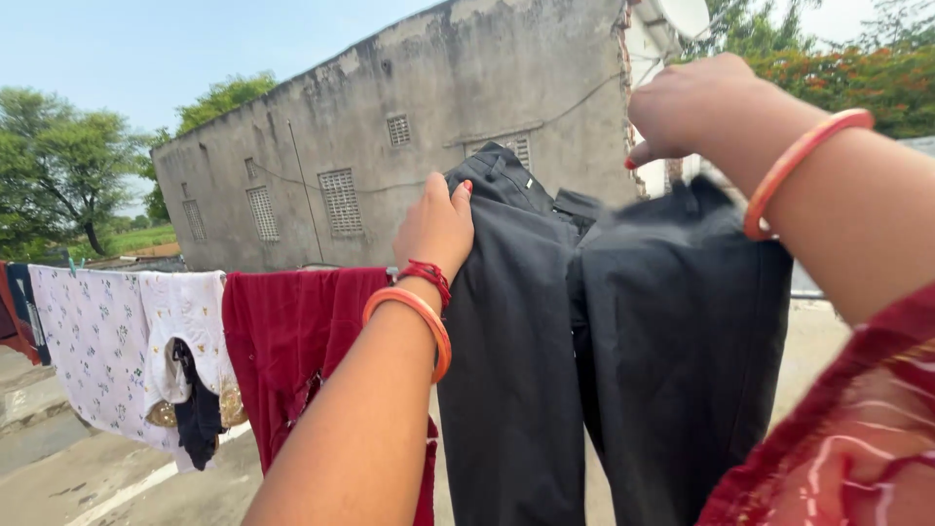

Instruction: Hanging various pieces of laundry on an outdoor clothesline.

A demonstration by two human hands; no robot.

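Note:
A pair of black trousers [604, 360] hangs in front of me, waistband up, legs down. My left hand [435, 226] grips the left side of the waistband, an orange bangle and red thread at its wrist. Above the right side of the waistband my right hand [682, 107] is raised with fingers curled, an orange bangle on the forearm. Whether it pinches the cloth is not clear from this angle. A red patterned sleeve covers my right upper arm.
To the left hang a dark red garment [292, 341], a white embroidered cloth [190, 321] and a white flowered cloth [93, 341] in a row. A grey concrete building [409, 136] stands behind. Trees rise at both sides. Pale concrete floor lies below.

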